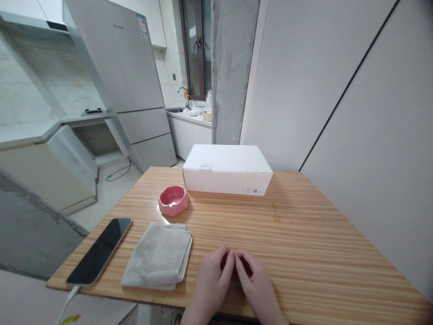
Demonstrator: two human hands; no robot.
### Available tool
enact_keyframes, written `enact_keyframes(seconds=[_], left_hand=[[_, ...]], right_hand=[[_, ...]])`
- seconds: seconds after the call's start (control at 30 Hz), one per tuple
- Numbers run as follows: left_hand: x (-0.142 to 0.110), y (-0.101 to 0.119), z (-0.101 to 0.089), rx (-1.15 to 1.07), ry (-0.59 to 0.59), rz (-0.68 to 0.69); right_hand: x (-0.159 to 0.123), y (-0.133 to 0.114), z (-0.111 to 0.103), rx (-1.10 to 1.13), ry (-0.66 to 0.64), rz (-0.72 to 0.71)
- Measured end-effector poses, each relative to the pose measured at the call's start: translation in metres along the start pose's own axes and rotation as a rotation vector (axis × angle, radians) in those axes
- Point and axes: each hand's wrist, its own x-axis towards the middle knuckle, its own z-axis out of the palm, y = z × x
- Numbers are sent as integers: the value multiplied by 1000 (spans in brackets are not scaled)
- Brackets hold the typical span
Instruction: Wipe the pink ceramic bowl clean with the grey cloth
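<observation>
Both of my hands rest on the wooden table (304, 243) at its near edge. My left hand (211, 282) and my right hand (259, 286) lie side by side, fingers curled, with the fingertips meeting. Something dark shows under the bent fingers; I cannot make out whether it is an object or shadow. A folded grey cloth (157, 257) lies just left of my left hand, apart from it. Beyond the cloth stands a small pink bowl (173, 200).
A black phone (99, 250) lies face up near the table's left corner with a white cable at its near end. A closed white box (226, 169) sits at the far edge. A wall runs along the right. A fridge (131, 76) and kitchen counters stand behind.
</observation>
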Motion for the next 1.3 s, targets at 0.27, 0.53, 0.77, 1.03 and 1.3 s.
enact_keyframes(seconds=[0.27,0.53,0.77,1.03,1.3], left_hand=[[1,-1,1,5,5,8],[1,2,-1,6,20,20],[-4,6,3,39,2,-4],[16,27,-75,92,250,79],[98,-40,-163,538,547,-89]], right_hand=[[0,-1,0,8,5,-1],[0,-1,0,10,8,-14],[1,-2,-1,-1,0,-20],[-1,0,2,87,25,1],[-1,0,3,91,18,16]])
